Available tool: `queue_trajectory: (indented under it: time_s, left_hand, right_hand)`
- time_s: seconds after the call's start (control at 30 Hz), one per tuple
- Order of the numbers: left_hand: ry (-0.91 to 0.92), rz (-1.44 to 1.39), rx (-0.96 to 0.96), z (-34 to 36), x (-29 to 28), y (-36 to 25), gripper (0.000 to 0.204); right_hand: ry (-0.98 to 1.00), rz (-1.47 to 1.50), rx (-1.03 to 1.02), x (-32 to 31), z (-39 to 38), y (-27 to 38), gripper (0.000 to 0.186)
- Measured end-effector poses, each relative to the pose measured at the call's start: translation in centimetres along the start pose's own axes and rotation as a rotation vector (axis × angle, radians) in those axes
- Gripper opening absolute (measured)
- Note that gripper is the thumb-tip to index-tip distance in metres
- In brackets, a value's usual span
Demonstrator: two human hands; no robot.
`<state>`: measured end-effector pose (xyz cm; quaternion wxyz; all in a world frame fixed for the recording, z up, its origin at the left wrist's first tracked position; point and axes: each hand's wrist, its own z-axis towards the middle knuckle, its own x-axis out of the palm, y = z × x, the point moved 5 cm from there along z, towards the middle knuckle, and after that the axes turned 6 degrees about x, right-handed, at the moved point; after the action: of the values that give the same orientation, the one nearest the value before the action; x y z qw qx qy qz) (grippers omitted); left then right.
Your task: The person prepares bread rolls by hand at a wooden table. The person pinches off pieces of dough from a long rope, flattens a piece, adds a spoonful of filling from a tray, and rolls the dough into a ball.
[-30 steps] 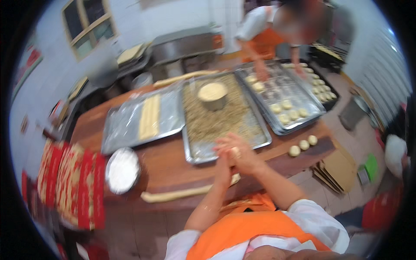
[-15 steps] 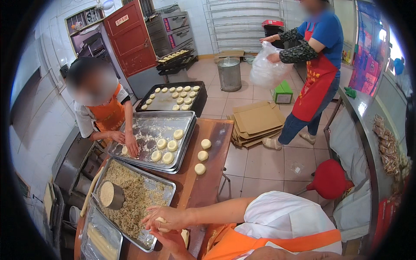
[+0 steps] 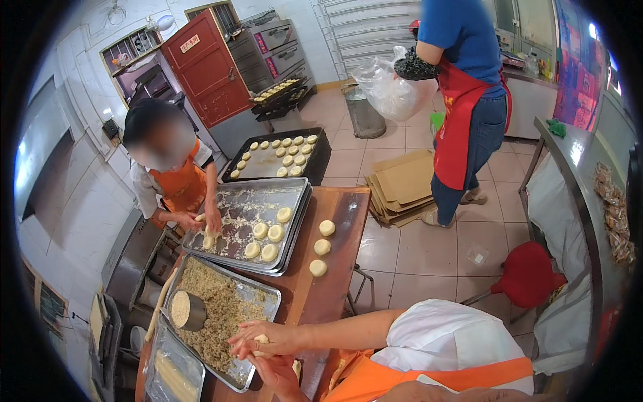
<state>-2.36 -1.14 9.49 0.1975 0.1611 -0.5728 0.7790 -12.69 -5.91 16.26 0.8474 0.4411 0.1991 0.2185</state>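
Both my hands are closed together around a pale round piece of dough (image 3: 260,342) at the table's near edge. My right hand (image 3: 280,336) curls over it from above, fingers bent. Beneath, my left hand (image 3: 278,374) cups it, partly hidden by the right. Just left of them lies a metal tray (image 3: 273,303) of crumbly brown filling (image 3: 224,318), with a metal cup (image 3: 189,311) of pale grains standing in it. A bit of dough (image 3: 297,368) shows beside my left hand. Several flattened dough rounds (image 3: 322,247) sit in a row on the wooden table (image 3: 308,295).
Across the table, a co-worker (image 3: 181,191) in an orange apron handles dough over stacked floured trays (image 3: 284,261). Another person (image 3: 462,120) in a red apron holds a clear plastic bag (image 3: 395,90). Flattened cardboard (image 3: 402,184) and a red stool (image 3: 526,275) stand on the floor.
The view has shifted slightly. My hands stay closed round the dough. The co-worker's hands have lifted with dough; the person in the red apron has turned away with the bag.
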Motion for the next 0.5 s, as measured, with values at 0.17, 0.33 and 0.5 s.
queue_trajectory:
  time_s: [0.17,0.33,0.5]
  left_hand:
    - [-0.183,0.046,-0.032,-1.3,-0.8,-0.7,0.066]
    - [0.121,-0.16,-0.064,-1.7,-5.1,1.9,0.065]
    - [-0.234,0.106,0.043,-3.6,-0.6,-3.6,0.069]
  right_hand:
    - [-0.159,-0.13,-0.185,1.8,-0.3,2.1,0.054]
    - [0.31,-0.054,0.038,1.9,0.2,0.4,0.047]
    - [0.006,-0.066,-0.18,4.0,-0.2,3.2,0.05]
